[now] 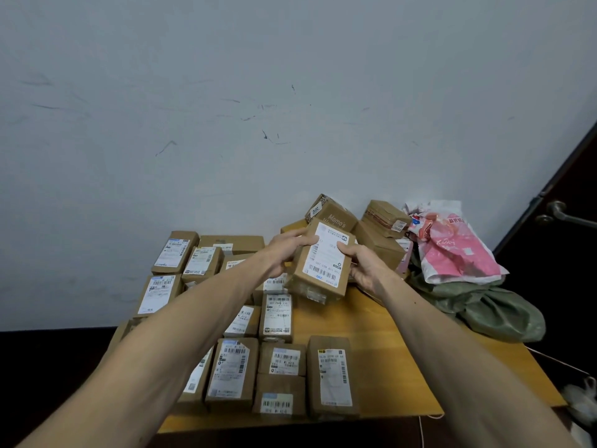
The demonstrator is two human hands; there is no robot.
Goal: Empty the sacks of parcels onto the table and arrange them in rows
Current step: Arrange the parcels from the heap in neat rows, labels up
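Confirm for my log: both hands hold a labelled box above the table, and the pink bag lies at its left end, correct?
No: the head view shows the pink bag at the table's right end, not left. The left hand and right hand hold the box above it.

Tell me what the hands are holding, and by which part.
One labelled cardboard parcel, lifted above the table: the left hand grips its left side, and the right hand grips its right side with the thumb on the label.
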